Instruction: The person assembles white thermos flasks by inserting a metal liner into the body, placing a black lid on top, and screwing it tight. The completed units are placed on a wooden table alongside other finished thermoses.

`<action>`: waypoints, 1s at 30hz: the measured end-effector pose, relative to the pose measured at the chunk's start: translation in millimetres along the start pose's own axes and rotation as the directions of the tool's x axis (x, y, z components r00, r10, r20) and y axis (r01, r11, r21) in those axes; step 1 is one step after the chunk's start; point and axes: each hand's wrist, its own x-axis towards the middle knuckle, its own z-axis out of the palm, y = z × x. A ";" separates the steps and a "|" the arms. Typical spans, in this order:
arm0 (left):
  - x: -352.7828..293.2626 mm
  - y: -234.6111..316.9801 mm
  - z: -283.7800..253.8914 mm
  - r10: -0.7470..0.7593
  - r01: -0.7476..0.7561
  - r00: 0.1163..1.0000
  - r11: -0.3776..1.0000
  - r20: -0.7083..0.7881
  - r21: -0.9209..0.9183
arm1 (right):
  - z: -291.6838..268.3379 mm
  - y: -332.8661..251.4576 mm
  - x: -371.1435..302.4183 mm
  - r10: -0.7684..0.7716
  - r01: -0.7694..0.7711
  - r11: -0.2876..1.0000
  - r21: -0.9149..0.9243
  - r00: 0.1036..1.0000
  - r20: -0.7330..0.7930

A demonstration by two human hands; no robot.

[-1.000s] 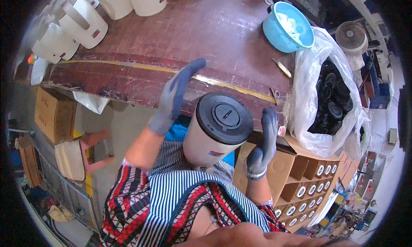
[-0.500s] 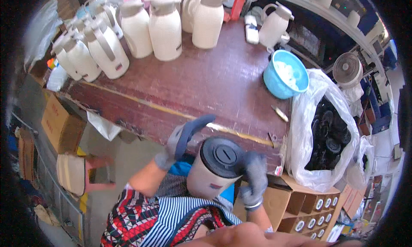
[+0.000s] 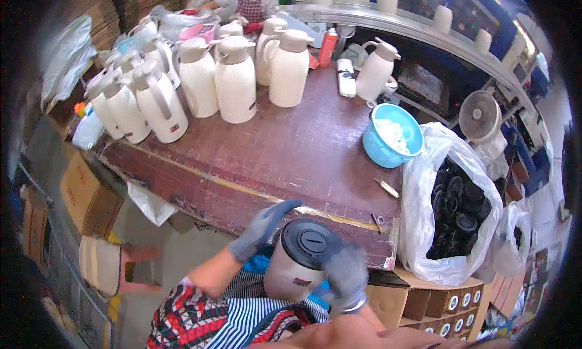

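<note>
The grey pot (image 3: pixel 290 275) is before me by the table (image 3: pixel 285 161), black cap (image 3: pixel 308 242) up. My left hand (image 3: pixel 264 230) is open beside it; my right hand (image 3: pixel 347 277) is blurry at the cap, grip unclear. The pot looks hard, maybe slippery; I'd hug its fat sides.

One fisheye looks forward and down from head height (straight edges bow toward its dark rim), left hand (image 3: pixel 259 230) and right hand (image 3: pixel 347 277) close below, table (image 3: pixel 291 158) reaching farther ahead.
</note>
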 end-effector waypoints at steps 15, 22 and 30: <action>34.2 -1.8 9.7 -0.031 0.059 0.979 0.989 0.203 -0.133 | 45.6 -31.2 13.5 -0.236 0.234 0.970 -0.069 0.971 -0.026; -8.3 19.7 17.6 0.199 -0.199 0.979 0.980 0.048 0.013 | 20.5 -19.0 -8.7 -0.014 0.018 0.999 0.046 0.997 -0.082; -18.3 12.7 -26.6 -0.003 0.019 0.999 0.870 0.034 -0.492 | -16.8 0.7 -31.9 0.105 -0.095 0.979 -0.183 0.994 0.044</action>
